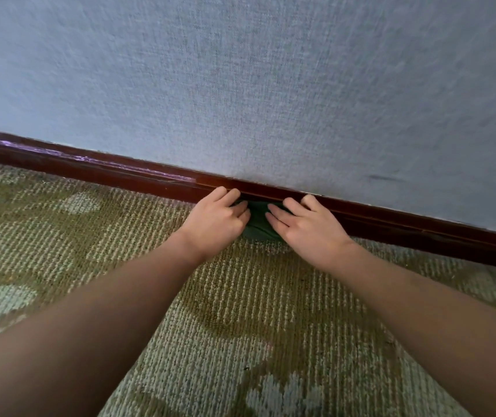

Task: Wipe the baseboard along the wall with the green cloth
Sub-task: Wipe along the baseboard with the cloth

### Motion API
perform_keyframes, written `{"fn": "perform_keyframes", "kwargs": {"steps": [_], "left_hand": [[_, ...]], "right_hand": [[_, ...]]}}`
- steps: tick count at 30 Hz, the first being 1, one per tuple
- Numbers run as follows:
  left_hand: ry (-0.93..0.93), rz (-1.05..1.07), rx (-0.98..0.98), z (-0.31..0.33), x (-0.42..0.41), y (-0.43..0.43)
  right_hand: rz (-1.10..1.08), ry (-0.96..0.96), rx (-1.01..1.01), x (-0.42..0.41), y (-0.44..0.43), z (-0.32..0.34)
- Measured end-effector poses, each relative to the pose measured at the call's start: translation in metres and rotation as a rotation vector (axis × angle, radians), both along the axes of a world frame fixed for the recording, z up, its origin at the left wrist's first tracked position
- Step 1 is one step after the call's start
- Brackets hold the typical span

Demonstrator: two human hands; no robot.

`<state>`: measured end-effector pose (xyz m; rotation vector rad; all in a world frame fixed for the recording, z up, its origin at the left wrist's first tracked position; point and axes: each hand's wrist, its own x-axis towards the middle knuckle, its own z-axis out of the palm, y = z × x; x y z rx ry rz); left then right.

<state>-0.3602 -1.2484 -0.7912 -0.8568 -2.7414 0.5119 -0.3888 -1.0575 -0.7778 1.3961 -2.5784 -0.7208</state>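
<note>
A dark green cloth (pixel 258 221) is bunched against the dark red-brown baseboard (pixel 96 171), where the wall meets the carpet. My left hand (pixel 216 222) covers the cloth's left side; its fingers bend down into the fabric and two fingertips reach the baseboard's top edge. On the cloth's right side lies my right hand (pixel 306 227), its fingers fairly straight and pressing the fabric against the board. Only a small patch of cloth shows between the two hands.
A grey-blue textured wall (pixel 270 85) rises above the baseboard, with a dark scuff (pixel 380 178) at the right. The floor is a beige and olive patterned carpet (pixel 240 311). The baseboard runs off both sides of the view.
</note>
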Motion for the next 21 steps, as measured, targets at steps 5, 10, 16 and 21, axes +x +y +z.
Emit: {"fn": "perform_keyframes", "kwargs": {"steps": [5,10,16,21], "left_hand": [[-0.065,-0.011,-0.060,-0.007,-0.005,0.000],[-0.101,0.001,-0.060,-0.008,0.002,-0.006],[-0.094,-0.002,-0.084,0.001,0.010,-0.026],[-0.068,-0.019,-0.056,0.015,0.018,-0.044]], "right_hand": [[0.062,-0.009,0.078,-0.004,0.002,-0.009],[-0.026,-0.076,0.083,0.001,-0.012,-0.013],[-0.089,-0.207,-0.019,0.012,-0.028,-0.015],[-0.048,-0.179,-0.083,0.014,-0.041,-0.002]]}}
